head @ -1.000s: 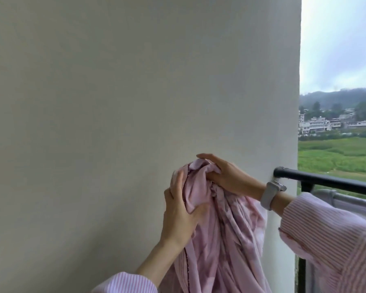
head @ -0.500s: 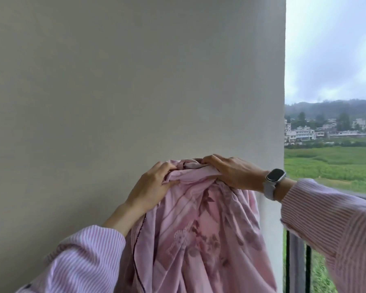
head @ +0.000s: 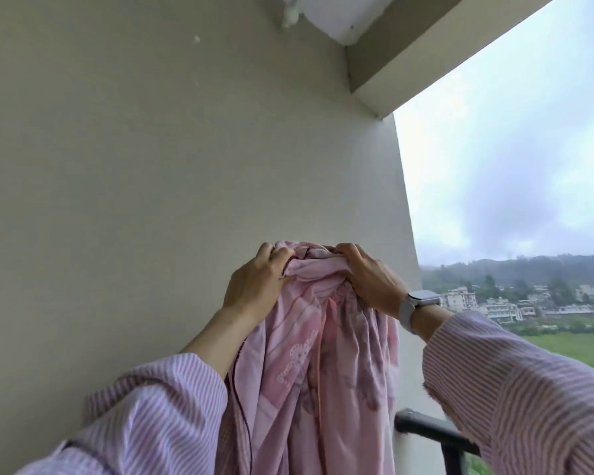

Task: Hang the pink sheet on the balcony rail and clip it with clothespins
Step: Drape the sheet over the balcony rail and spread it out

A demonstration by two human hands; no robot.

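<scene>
The pink sheet (head: 316, 365), pale with a faint floral print and a dark hem, hangs bunched in front of the wall. My left hand (head: 254, 286) grips its top edge on the left and my right hand (head: 371, 279), with a white watch at the wrist, grips the top edge on the right, a short way apart. Both hands are raised well above the black balcony rail (head: 432, 431), which shows low at the right, partly hidden by my right sleeve. No clothespins are in view.
A plain beige wall (head: 151, 200) fills the left and centre, close behind the sheet. A ceiling beam (head: 426, 46) runs overhead at the upper right. Beyond the rail lie open sky, green fields and distant buildings (head: 494, 303).
Both hands have lifted the sheet's top edge higher and shifted along it. The view has tilted up, so the ceiling shows and the rail sits lower in the picture.
</scene>
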